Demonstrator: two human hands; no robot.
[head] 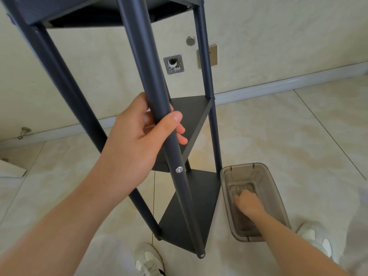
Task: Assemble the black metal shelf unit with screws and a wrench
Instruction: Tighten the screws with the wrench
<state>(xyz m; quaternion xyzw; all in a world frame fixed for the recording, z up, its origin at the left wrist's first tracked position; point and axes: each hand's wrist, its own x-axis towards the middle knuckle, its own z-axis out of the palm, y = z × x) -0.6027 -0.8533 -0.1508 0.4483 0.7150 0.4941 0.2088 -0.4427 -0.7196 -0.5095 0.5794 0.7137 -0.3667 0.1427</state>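
Shelf unit point(191, 114) is seen standing on its feet on the tiled floor point(298, 136), with three triangular shelves carried between dark round posts. The front post point(143, 56) is clamped by the left grip point(139, 132), fingers wrapped behind it and thumb laid across the front, just above the middle shelf. A silver screw head point(179, 169) is seen already seated in that post, just below the left grip, and a second one point(202, 255) is seen at the foot.

Down to the right, a translucent plastic bin point(277, 196) is set on the floor just beside the bottom shelf point(189, 216). The right grip point(248, 204) is plunged into it, fingertips down among small pale items at the bottom. Whether anything is pinched there cannot be told, since the fingers are blurred and seen through the cloudy wall.

The step is judged to be fetching hardware while the frame is steadied. The coming move turns on one relation: the post's long axis runs upright, and it lies up and to the left of the bin. The right grip is much the nearer to the bin, so whatever is picked must be lifted and carried leftward to the post. No wrench can be made out.
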